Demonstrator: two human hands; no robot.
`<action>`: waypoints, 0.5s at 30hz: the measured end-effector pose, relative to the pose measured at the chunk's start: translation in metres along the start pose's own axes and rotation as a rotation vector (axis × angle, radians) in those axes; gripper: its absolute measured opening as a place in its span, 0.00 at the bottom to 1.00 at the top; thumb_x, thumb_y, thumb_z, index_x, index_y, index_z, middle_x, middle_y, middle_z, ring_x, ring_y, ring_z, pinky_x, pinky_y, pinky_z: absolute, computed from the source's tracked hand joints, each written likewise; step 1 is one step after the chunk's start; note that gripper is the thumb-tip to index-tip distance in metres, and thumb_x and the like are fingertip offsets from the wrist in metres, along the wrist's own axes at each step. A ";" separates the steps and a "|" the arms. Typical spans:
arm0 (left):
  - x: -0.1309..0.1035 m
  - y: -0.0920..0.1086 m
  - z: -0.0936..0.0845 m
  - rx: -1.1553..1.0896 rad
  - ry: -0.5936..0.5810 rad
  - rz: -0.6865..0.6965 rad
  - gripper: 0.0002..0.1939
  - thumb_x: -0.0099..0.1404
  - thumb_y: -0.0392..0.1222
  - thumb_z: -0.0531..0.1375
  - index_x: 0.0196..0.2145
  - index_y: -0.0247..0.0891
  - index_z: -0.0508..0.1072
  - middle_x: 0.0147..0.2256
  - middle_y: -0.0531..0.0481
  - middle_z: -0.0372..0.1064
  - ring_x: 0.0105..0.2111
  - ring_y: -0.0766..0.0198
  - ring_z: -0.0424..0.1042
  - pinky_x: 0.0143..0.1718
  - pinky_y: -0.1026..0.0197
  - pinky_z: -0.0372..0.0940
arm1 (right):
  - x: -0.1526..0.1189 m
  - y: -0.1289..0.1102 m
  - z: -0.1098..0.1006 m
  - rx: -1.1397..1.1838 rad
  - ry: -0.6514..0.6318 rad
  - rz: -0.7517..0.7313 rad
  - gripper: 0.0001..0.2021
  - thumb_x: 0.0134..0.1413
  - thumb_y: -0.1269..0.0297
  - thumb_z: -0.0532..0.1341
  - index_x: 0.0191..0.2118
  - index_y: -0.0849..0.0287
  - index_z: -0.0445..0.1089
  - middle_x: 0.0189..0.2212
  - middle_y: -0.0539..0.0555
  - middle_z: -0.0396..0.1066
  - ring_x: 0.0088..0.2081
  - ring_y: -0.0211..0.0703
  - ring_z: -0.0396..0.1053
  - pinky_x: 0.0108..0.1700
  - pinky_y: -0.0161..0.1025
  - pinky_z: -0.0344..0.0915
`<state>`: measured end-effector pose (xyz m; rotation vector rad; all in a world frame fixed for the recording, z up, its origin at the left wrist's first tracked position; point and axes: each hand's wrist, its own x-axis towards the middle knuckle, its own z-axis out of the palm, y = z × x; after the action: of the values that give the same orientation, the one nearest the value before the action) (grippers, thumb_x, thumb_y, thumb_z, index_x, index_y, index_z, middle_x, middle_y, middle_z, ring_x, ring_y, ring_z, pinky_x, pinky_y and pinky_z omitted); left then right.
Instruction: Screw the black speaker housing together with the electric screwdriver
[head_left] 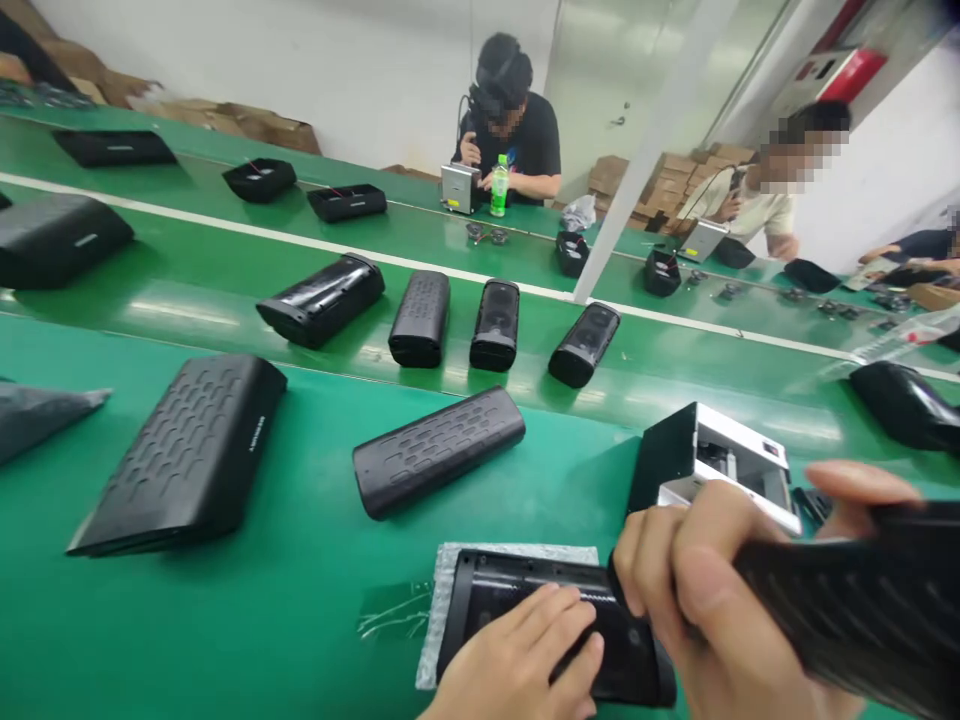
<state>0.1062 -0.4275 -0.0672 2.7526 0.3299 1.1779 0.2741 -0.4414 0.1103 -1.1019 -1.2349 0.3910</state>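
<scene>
Head view. Left hand point(525, 650) lies flat, fingers spread, pressing on an open black speaker shell point(547, 625) that sits on a grey foam pad point(450, 580) at the near edge of the green desk point(300, 560). The shell's hollow inside faces up, so it is not yet closed. Right hand point(720, 610) is wrapped around one end of a black perforated grille panel point(855, 610), thumb over the top edge, holding it tilted above and to the right of the shell. The two parts look close at the shell's right end; whether they touch cannot be told. Judged from this, the shell is laid out and the grille is in hand but not seated on it.

Just behind the hands stands a small black-and-white metal box fixture point(712, 465), open-sided and angular.

Materials: the shell is smooth, glossy moulded plastic; the grille is matt, with fine rows of holes. A long closed speaker point(439, 450) with rounded ends and an oval-dimpled face lies mid-desk. A wider flat speaker point(187, 455) with the same dimple pattern lies to its left.

On the belt point(225, 310) beyond, four more speakers lie in a row. The leftmost point(322, 298) is shiny, as if film-wrapped.

Two other people sit at the far side, each at a grey box. A green bottle point(499, 186) stands by the nearer one.
</scene>
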 end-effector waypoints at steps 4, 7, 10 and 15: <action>-0.002 0.000 0.009 0.043 0.034 0.013 0.13 0.93 0.48 0.66 0.60 0.37 0.85 0.58 0.43 0.88 0.62 0.57 0.87 0.77 0.52 0.77 | 0.001 0.023 0.003 -0.030 -0.124 -0.004 0.30 0.58 0.51 0.91 0.56 0.40 0.75 0.35 0.48 0.70 0.29 0.57 0.73 0.23 0.51 0.77; -0.001 -0.001 0.010 0.055 0.055 0.030 0.13 0.93 0.49 0.66 0.59 0.37 0.85 0.56 0.44 0.88 0.62 0.57 0.86 0.77 0.53 0.76 | -0.002 0.032 0.005 -0.036 -0.154 -0.010 0.31 0.53 0.49 0.92 0.51 0.41 0.73 0.36 0.49 0.71 0.32 0.59 0.75 0.23 0.51 0.78; 0.001 -0.001 0.009 0.056 0.033 0.032 0.14 0.89 0.49 0.70 0.61 0.35 0.85 0.55 0.43 0.87 0.62 0.56 0.86 0.77 0.53 0.76 | -0.003 0.033 0.008 -0.045 -0.161 -0.002 0.32 0.52 0.49 0.92 0.51 0.41 0.73 0.35 0.49 0.71 0.32 0.60 0.76 0.22 0.50 0.78; 0.001 0.000 0.009 0.054 0.044 0.027 0.14 0.90 0.49 0.69 0.60 0.36 0.85 0.54 0.44 0.87 0.61 0.56 0.86 0.77 0.53 0.76 | -0.003 0.023 0.001 -0.054 -0.139 0.003 0.29 0.64 0.57 0.88 0.59 0.39 0.73 0.31 0.45 0.69 0.26 0.56 0.72 0.23 0.51 0.76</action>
<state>0.1132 -0.4272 -0.0723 2.7888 0.3359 1.2565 0.2794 -0.4327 0.0899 -1.1383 -1.3732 0.4443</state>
